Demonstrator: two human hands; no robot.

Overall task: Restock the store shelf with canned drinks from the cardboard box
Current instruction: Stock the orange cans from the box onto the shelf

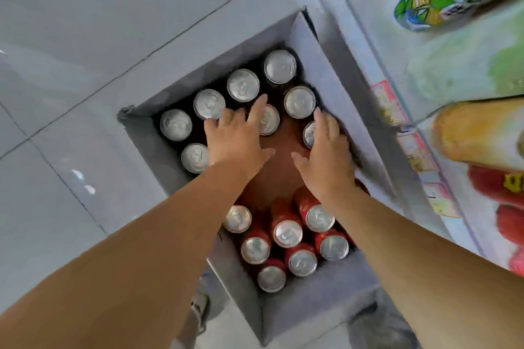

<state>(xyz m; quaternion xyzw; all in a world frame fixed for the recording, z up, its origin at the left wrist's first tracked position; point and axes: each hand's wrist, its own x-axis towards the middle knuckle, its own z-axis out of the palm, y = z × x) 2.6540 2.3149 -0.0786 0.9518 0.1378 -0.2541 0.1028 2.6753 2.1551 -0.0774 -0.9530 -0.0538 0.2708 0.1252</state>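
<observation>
Box: the cardboard box (147, 144) is sitting open on the tiled floor (71, 93), its right wall lying just beside the foot of the store shelf (377, 45).
Far cans: the far cans (243, 85) are standing upright, silver tops up. A row is running along the far-left wall, and others are lining the far-right corner.
Near cans: the near cans (287, 233), red-sided, are crowding the near-right corner, touching one another (some look tilted).
Bare patch: the bare patch (280, 176) of brown box bottom is showing in the middle, between the two groups. It is the one open lane inside the walls.
Left hand: the left hand (238, 136) is reaching in palm down, fingers (262, 103) straight and spread apart over the far cans. Its longest finger is lying across one lid, and it is gripping nothing.
Right hand: the right hand (326, 156) is reaching along the right wall, fingers straight and close together. It is covering part of a can there, and I cannot tell whether it is touching the lid.
Shelf edge: price labels (390, 103) are lining the front lip, and snack bags (425, 5) are lying behind it.
Floor: open tile is stretching away on the box's left side.
</observation>
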